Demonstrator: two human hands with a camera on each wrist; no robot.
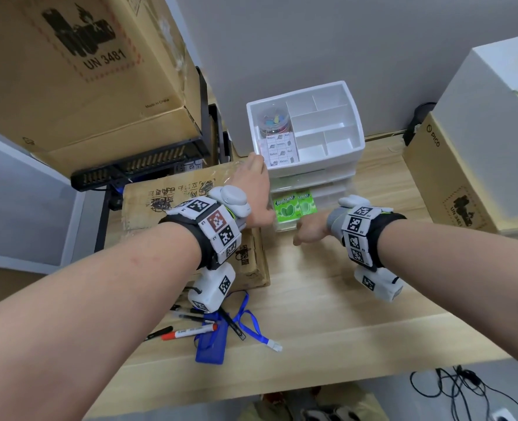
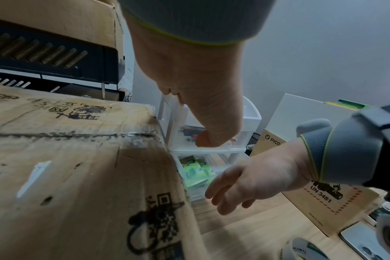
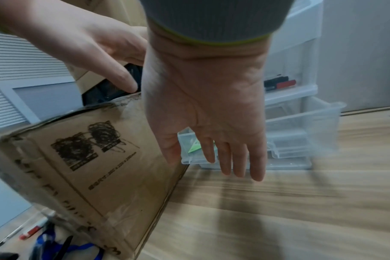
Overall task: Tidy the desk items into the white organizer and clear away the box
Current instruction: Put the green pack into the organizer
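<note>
The white organizer [image 1: 354,141] stands at the desk's back, its lowest clear drawer [image 3: 305,126] pulled out, green gum packs [image 1: 288,208] inside. A flat cardboard box [image 1: 191,189] lies just left of it. My left hand [image 1: 256,165] reaches over the box's far right corner beside the organizer's top edge, fingers straight, holding nothing. In front of the open drawer hovers my right hand [image 1: 307,232], palm down with straight fingers [image 3: 225,158], empty. The left wrist view shows the gum packs [image 2: 194,168] behind my right hand [image 2: 234,190].
Pens, a red marker [image 1: 191,332] and a blue lanyard with card holder [image 1: 212,344] lie near the front edge. A large carton [image 1: 84,71] sits on a black rack [image 1: 136,165] at left. A white box [image 1: 494,101] and brown carton [image 1: 452,177] stand at right.
</note>
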